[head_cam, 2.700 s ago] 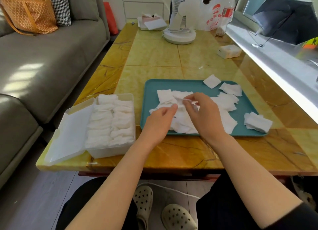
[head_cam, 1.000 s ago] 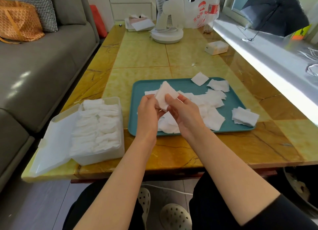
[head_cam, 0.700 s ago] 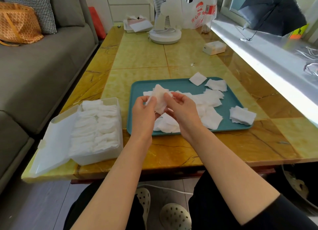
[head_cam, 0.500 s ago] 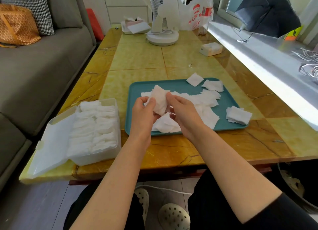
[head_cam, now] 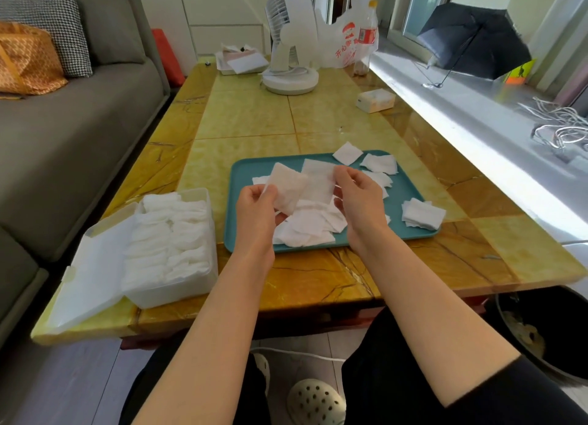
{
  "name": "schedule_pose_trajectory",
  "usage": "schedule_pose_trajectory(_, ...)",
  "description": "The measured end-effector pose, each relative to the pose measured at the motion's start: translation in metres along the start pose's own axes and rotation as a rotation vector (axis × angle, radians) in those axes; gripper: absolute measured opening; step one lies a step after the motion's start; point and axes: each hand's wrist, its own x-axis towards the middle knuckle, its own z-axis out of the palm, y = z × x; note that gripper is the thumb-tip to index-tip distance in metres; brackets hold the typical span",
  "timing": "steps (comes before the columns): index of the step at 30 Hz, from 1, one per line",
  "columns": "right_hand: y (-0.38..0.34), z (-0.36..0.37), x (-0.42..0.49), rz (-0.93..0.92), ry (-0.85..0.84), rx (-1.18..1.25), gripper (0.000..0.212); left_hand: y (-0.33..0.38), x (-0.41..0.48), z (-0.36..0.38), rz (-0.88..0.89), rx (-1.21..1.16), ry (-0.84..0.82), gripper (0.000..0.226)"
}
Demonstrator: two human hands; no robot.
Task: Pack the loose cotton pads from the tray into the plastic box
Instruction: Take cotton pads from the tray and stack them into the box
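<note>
Teal tray (head_cam: pixel 246 178) on the yellow stone-patterned table (head_cam: pixel 318 278), near the front edge. Carries a loose heap of white cotton pads (head_cam: pixel 308 228) on its near half. More pads scattered toward the far right corner. One single pad (head_cam: pixel 347 153) overhanging the far rim. Small stack (head_cam: pixel 421 214) overlapping the right rim.

Left hand (head_cam: pixel 254 206): raised above the tray's left half, thumb and fingers closed on the lower corner of the first held pad (head_cam: pixel 288 187). Pad tilted, clear of the heap.

Right hand (head_cam: pixel 358 198): level with the left and just beside it, fingertips pinched on the right edge of the second held pad (head_cam: pixel 318 178). First pad in front, overlapping the second at the middle. Cannot tell whether touching or apart.

Plastic box (head_cam: pixel 171 292) left of the tray, apart from it, toward the table's front left corner. Open, with the lid (head_cam: pixel 92 275) lying flat to its left. Filled about to the rim with rows of packed pads (head_cam: pixel 168 233).

Farther back on the table: white fan (head_cam: pixel 291 58), small carton (head_cam: pixel 375 100), bottle (head_cam: pixel 367 36) next to a printed bag. Grey sofa (head_cam: pixel 63 131) to the left. Dark umbrella (head_cam: pixel 474 39) open on the sill to the right.
</note>
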Motion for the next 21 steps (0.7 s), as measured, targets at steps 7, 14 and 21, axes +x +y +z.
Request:
schedule_pose_trajectory(7,-0.012,0.0,-0.014,-0.06,-0.083,0.089,0.012,0.004,-0.002,0.007,0.003,-0.073,-0.033,0.015)
schedule_pose_trajectory(14,-0.014,0.003,-0.02,-0.16,-0.009,-0.069,0.008,0.004,-0.023,0.026,-0.002,-0.147,-0.309,0.027)
schedule_pose_trajectory(21,-0.024,0.004,-0.024,-0.277,0.066,-0.166,0.012,0.008,-0.03,0.031,-0.047,-0.368,-0.378,0.025)
